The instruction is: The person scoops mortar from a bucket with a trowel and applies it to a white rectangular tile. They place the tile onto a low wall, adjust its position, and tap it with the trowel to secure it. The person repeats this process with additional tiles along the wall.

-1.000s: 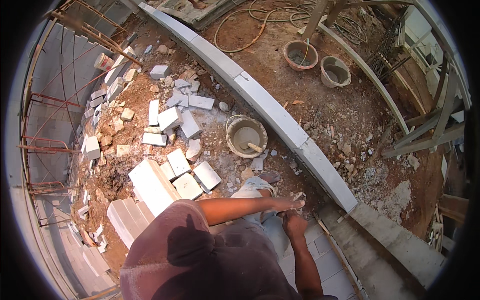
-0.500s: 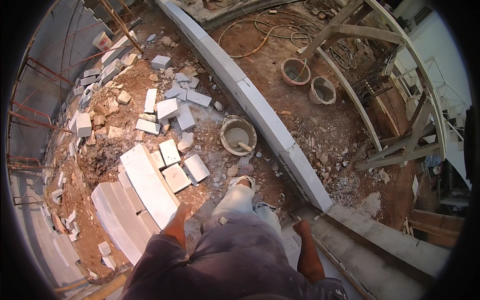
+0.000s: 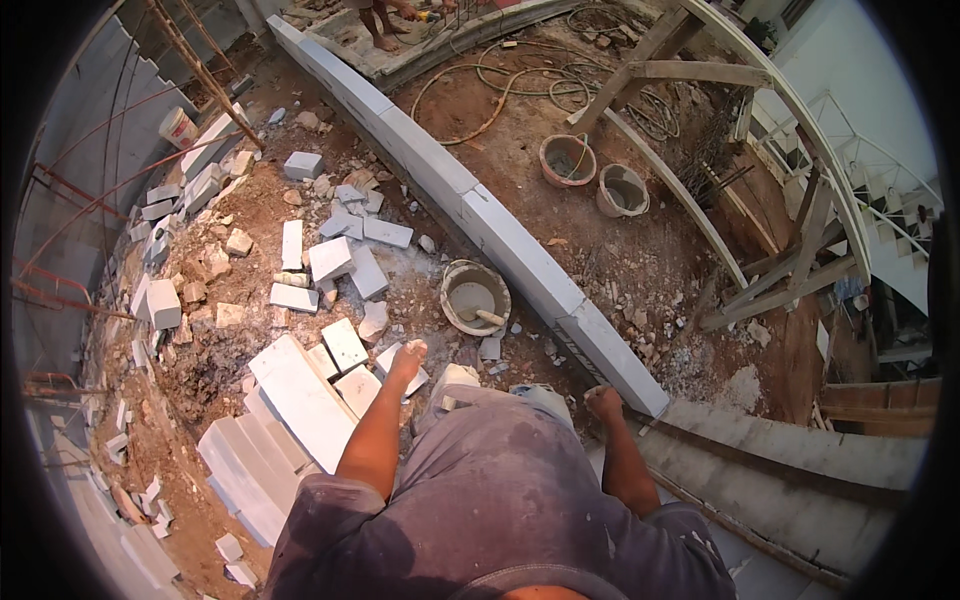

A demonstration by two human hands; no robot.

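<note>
My left hand is held out over a pale block beside the stacked blocks; its fingers are too small and blurred to read. My right hand hangs curled by the near end of a low wall of white blocks; whatever its fingers may hold is hidden. Ahead of my feet stands a mortar-stained bucket with a stick-like handle lying inside. Long white blocks are stacked at my left, with smaller cut blocks beside them.
Broken blocks and rubble litter the ground at left, near metal scaffolding. Beyond the wall are two buckets, a coiled hose and a curved wooden frame. Another person's feet show at the far edge.
My left hand has swung forward and right, from the long blocks' near end to beside the smaller blocks. My right hand has risen forward slightly. The other person shows more at the top.
</note>
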